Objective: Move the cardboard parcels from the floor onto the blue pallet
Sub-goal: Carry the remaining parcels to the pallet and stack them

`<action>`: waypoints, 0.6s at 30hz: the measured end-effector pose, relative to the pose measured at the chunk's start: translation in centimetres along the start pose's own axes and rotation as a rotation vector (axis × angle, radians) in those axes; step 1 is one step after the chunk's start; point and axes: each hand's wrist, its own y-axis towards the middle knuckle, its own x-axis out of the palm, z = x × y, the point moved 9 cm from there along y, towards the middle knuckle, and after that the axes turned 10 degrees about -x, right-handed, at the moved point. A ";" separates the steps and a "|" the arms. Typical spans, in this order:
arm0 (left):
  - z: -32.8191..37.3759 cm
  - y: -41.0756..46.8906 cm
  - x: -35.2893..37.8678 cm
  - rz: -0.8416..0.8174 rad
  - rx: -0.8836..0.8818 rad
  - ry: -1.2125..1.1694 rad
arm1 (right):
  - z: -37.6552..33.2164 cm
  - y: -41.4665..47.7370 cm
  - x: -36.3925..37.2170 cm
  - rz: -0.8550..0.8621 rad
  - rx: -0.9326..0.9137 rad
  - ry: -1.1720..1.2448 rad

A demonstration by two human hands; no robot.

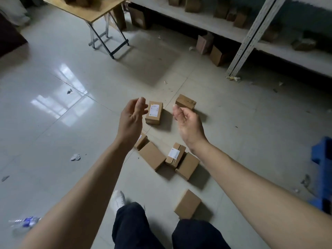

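Bench: we see a folding one (107, 8) at the upper left, brown things on its wooden top.
Shelf: our right shows a pale metal rack (253, 35) carrying brown boxes.
Bottle: a crushed clear one (25, 222) lies lower left.
Scraps: paper bits (75, 157) dot the glossy tiled floor (45, 123).

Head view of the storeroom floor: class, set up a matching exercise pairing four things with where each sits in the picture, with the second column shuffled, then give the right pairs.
Things
1 blue pallet
2 folding table
3 plastic bottle
4 nearest parcel

Places
A floor, bottom left
B floor, bottom centre, by the trouser legs
C right edge
D top left

Pairs: 1-C, 2-D, 3-A, 4-B
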 end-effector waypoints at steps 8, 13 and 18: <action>-2.9 9.4 0.5 -0.269 0.008 0.163 | 6.3 3.6 3.4 0.264 0.165 -0.044; -7.4 16.1 -0.7 -0.392 -0.008 0.270 | 11.8 6.0 7.9 0.372 0.263 -0.035; -17.5 21.0 1.1 -0.463 -0.046 0.381 | 22.0 6.4 11.3 0.404 0.330 0.007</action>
